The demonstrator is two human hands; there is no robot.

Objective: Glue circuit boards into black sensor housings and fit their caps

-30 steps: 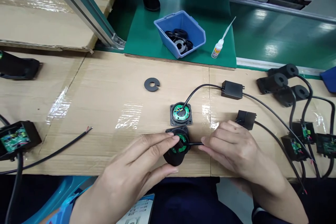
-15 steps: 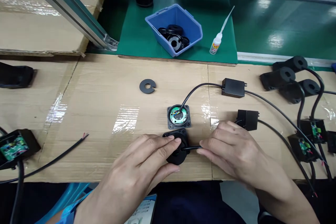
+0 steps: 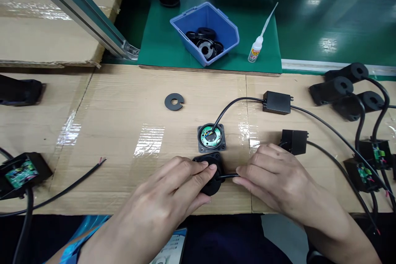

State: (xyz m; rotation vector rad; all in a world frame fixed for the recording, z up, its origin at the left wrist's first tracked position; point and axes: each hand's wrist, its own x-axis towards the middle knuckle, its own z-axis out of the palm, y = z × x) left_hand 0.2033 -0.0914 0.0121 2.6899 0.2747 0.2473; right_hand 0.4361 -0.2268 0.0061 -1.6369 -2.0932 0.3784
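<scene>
My left hand [image 3: 173, 192] wraps round a black round housing [image 3: 213, 173] near the front edge of the cardboard-covered table, thumb below and fingers pressing on its top. My right hand [image 3: 272, 177] pinches the black cable [image 3: 227, 176] that comes out of the housing's right side. Just behind it lies a second square black housing [image 3: 211, 137], open side up, showing a round green circuit board. Its cable runs to a small black box [image 3: 276, 102]. Another black box [image 3: 295, 141] sits just beyond my right hand.
A black slotted washer [image 3: 174, 102] lies alone on the cardboard. A blue bin [image 3: 229, 37] of black rings and a glue bottle [image 3: 255, 51] stand on the green mat behind. Several wired black units [image 3: 346, 86] crowd the right side. An open module [image 3: 20, 171] and loose wire [image 3: 77, 183] lie left.
The housing in my left hand has turned over, so its green board no longer shows. My fingers now cover its top. My right hand stays on the cable.
</scene>
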